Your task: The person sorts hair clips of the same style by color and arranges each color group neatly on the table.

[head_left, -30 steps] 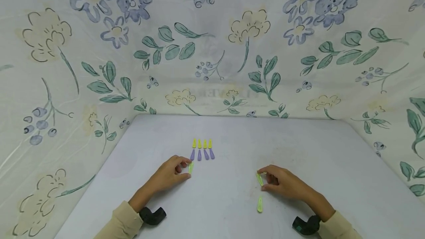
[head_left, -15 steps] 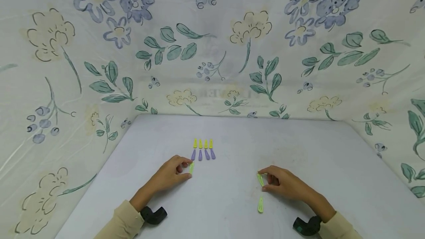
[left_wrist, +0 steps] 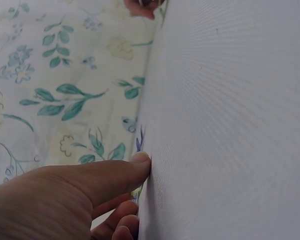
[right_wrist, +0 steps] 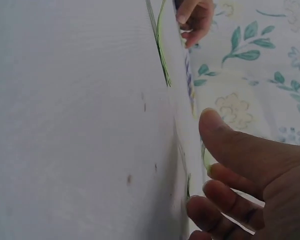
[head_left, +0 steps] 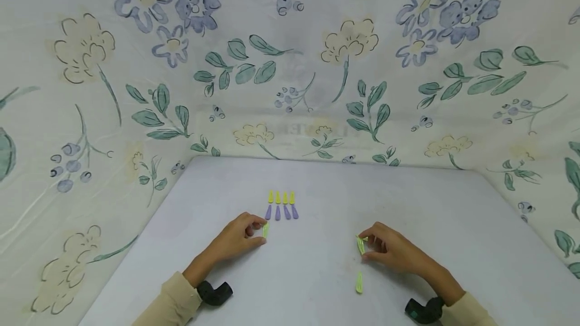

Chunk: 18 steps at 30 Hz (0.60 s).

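Observation:
My left hand (head_left: 240, 235) pinches a light green snap hair clip (head_left: 266, 230) between thumb and fingers, just below the left end of a row of purple hair clips (head_left: 278, 213). Above these runs a row of yellow hair clips (head_left: 285, 197). To the right, my right hand (head_left: 391, 248) pinches another light green hair clip (head_left: 361, 245) upright by its two ends; the right wrist view shows it between thumb and index finger, with a thin green clip edge (right_wrist: 188, 186) near the other fingers. One more green hair clip (head_left: 359, 283) lies on the table in front of it.
The white table (head_left: 317, 265) ends at a floral-patterned sheet (head_left: 308, 114) behind and at both sides. Black wrist devices (head_left: 215, 293) sit at both beige sleeve cuffs. Small dark specks (right_wrist: 129, 179) mark the tabletop.
The head view has shifted, so everything sits slightly further right. My right hand's fingers have moved a little upward with the green hair clip. My left hand keeps its pinch.

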{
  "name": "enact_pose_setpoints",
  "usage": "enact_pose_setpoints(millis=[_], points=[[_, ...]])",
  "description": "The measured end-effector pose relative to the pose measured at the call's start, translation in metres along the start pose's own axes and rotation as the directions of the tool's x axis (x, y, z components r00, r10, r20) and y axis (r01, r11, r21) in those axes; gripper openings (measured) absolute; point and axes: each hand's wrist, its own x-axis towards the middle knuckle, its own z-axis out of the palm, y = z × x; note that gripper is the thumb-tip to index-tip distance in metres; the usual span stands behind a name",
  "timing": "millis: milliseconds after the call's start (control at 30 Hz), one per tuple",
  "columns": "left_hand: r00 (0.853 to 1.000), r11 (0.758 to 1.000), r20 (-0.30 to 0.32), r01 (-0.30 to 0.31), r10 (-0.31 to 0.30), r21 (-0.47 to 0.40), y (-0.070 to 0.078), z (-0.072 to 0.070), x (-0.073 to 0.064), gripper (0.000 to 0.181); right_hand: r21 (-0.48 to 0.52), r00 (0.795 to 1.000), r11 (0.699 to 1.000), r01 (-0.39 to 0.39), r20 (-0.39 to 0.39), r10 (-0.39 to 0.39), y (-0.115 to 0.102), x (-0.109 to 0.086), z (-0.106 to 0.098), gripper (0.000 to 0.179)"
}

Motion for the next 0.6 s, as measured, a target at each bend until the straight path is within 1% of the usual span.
enact_pose_setpoints(millis=[167,333,433,600], points=[[1.000,1.000,-0.002,0.003,-0.003,-0.010,0.002,0.002,0.001,0.040,-0.010,0.999,1.000,0.028,-0.027,-0.028,-0.006,0.004,-0.001,0.039],[1.000,1.000,-0.010,-0.001,0.001,0.000,0.001,0.002,0.001,0.040,-0.011,0.997,0.998,0.065,-0.038,-0.065,-0.019,0.016,-0.003,0.038],[1.000,1.000,-0.008,0.001,-0.001,0.004,0.000,0.002,0.001,0.040,-0.006,0.997,0.998,0.069,-0.040,-0.070,-0.027,0.025,-0.004,0.037],[1.000,1.000,-0.007,-0.009,0.009,0.006,0.001,0.002,0.001,0.040,-0.016,0.998,0.998,0.056,-0.034,-0.056,-0.040,0.040,0.000,0.039]])
